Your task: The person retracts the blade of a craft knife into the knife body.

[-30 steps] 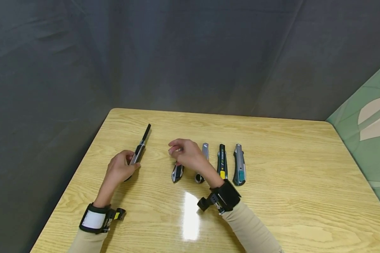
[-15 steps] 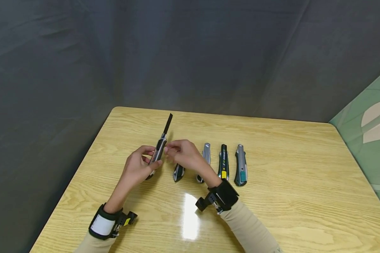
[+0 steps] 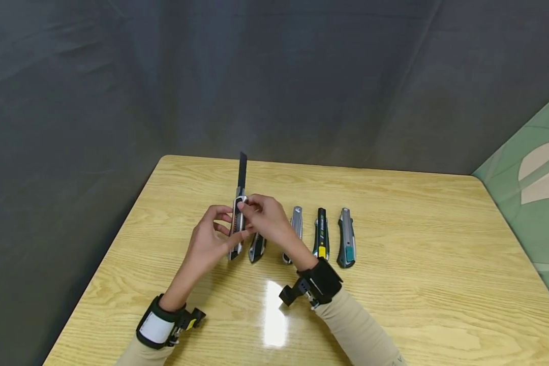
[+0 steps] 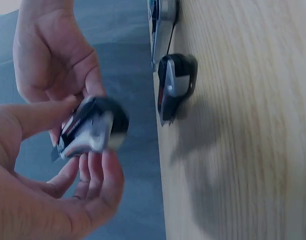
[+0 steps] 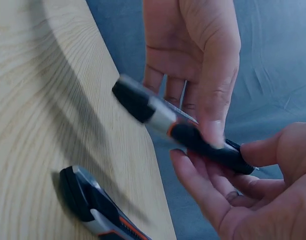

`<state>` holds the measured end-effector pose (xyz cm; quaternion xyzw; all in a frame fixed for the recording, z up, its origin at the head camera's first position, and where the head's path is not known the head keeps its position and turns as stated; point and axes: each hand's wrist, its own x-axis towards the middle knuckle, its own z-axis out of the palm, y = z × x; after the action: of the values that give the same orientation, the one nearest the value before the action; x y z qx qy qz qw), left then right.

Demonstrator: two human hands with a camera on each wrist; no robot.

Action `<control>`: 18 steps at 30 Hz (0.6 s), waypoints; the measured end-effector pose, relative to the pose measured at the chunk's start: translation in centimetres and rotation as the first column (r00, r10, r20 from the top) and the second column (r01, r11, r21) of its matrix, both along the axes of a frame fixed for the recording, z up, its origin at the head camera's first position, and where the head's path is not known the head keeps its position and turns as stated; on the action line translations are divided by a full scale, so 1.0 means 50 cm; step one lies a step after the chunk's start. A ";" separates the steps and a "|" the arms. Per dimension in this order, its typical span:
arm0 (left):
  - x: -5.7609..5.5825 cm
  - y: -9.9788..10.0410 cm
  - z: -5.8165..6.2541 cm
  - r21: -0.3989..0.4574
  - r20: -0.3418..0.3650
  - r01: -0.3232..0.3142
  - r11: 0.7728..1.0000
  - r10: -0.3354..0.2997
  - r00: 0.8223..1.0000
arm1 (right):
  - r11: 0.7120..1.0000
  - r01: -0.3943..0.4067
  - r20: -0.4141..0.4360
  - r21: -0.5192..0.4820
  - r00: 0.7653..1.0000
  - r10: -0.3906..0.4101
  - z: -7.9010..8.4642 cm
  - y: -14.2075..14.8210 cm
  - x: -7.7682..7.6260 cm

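Observation:
A silver-and-black utility knife (image 3: 236, 222), its long dark blade (image 3: 242, 170) extended away from me, is held above the table between both hands. My left hand (image 3: 206, 249) grips its handle, thumb on the near side and fingers opposite. My right hand (image 3: 274, 223) holds the upper handle, its thumb on the black slider. The left wrist view shows the knife (image 4: 90, 132) end-on between the hands. In the right wrist view the knife (image 5: 165, 120) shows orange trim. Beneath my right hand lies another black-and-silver knife (image 3: 257, 248), partly hidden.
To the right, a silver knife (image 3: 297, 219), a black knife with a yellow slider (image 3: 321, 234) and a grey knife with a teal slider (image 3: 346, 239) lie in a row. They rest on the wooden table (image 3: 416, 269). A dark curtain (image 3: 274, 81) hangs behind.
My left hand has carried the knife rightward and raised it, and the knife now points more straight ahead. My right hand, apart from it earlier, has taken hold with its thumb on the slider.

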<state>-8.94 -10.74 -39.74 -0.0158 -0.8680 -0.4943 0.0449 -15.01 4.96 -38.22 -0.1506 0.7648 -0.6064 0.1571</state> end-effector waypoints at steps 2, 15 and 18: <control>-0.002 0.000 0.000 0.042 0.005 0.021 0.999 -0.022 1.000 | 1.000 -0.003 0.015 -0.012 1.000 0.003 0.000 0.003 -0.003; -0.002 -0.007 -0.010 0.243 0.074 0.091 0.966 -0.112 0.991 | 0.996 0.043 0.053 -0.073 0.998 -0.039 0.007 0.016 -0.010; -0.001 -0.009 -0.012 0.269 0.087 0.107 0.957 -0.135 0.987 | 0.996 0.055 0.040 -0.075 0.998 -0.052 0.010 0.016 -0.010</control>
<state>-8.98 -11.21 -40.31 -0.0369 -0.7932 -0.6072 -0.0292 -15.51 5.78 -37.70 -0.1245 0.7420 -0.6416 0.1493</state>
